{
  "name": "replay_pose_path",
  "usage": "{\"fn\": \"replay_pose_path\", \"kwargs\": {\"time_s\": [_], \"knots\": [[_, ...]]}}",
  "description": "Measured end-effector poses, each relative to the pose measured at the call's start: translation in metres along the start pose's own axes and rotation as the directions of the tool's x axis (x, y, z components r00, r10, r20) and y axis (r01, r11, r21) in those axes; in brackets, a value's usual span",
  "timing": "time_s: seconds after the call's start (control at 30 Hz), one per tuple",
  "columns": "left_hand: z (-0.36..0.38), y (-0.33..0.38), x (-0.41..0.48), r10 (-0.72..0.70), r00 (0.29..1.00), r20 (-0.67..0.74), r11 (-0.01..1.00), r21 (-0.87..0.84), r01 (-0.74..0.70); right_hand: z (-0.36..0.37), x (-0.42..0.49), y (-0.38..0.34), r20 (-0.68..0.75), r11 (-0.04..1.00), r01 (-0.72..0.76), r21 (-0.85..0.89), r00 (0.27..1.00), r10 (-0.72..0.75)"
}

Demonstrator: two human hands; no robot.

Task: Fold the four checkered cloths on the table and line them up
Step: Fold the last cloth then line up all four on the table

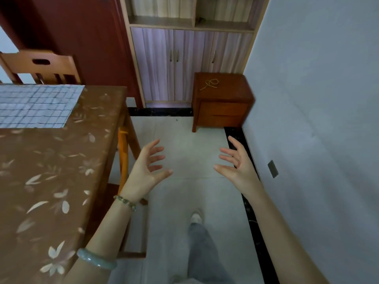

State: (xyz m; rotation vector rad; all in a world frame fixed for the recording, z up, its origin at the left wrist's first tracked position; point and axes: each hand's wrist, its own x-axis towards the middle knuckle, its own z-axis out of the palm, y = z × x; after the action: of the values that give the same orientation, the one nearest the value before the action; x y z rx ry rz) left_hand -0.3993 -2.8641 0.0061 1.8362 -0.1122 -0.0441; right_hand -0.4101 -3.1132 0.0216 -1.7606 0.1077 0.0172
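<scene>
A pale blue-grey checkered cloth [34, 105] lies flat on the far left part of the brown leaf-patterned table [51, 171]; its left side runs out of view. No other cloth shows. My left hand [147, 169] hovers over the floor to the right of the table's edge, fingers spread, holding nothing. My right hand [235, 165] floats opposite it, palm facing the left hand, fingers apart and empty. Both hands are well off the table and far from the cloth.
A wooden chair [39, 66] stands behind the table, and another chair's frame [123, 160] is tucked at the table's right side. A small red-brown nightstand [221, 101] sits against the wall ahead, in front of a cupboard [184, 62]. My leg and shoe [196, 218] are below.
</scene>
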Motion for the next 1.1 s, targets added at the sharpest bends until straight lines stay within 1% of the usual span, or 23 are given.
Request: {"fn": "replay_pose_path", "kwargs": {"time_s": [0.27,0.53,0.63,0.8,0.93,1.1], "knots": [[-0.007,-0.017,0.17,-0.054,0.992,-0.113,0.999,-0.011,0.053,0.001,0.204,-0.007,0.091,0.999,0.046,0.022,0.995,-0.048],[-0.017,-0.02,0.318,-0.102,0.967,-0.233,0.995,-0.042,0.094,0.009,0.381,-0.031,0.212,1.0,0.031,0.003,0.977,-0.031],[-0.035,-0.029,0.361,-0.104,0.95,-0.295,0.994,-0.056,0.092,0.026,0.435,-0.036,0.261,0.999,0.029,0.021,0.965,-0.034],[-0.07,-0.05,0.447,-0.117,0.917,-0.38,0.993,-0.045,0.108,0.066,0.53,-0.046,0.316,0.999,0.053,-0.008,0.948,-0.047],[-0.108,-0.068,0.525,-0.106,0.916,-0.386,0.994,-0.066,0.088,0.108,0.616,-0.059,0.342,0.997,0.073,-0.015,0.938,-0.064],[-0.168,-0.083,0.617,-0.138,0.908,-0.397,0.99,-0.073,0.119,0.163,0.714,-0.087,0.371,0.998,0.069,-0.008,0.927,-0.061]]}}
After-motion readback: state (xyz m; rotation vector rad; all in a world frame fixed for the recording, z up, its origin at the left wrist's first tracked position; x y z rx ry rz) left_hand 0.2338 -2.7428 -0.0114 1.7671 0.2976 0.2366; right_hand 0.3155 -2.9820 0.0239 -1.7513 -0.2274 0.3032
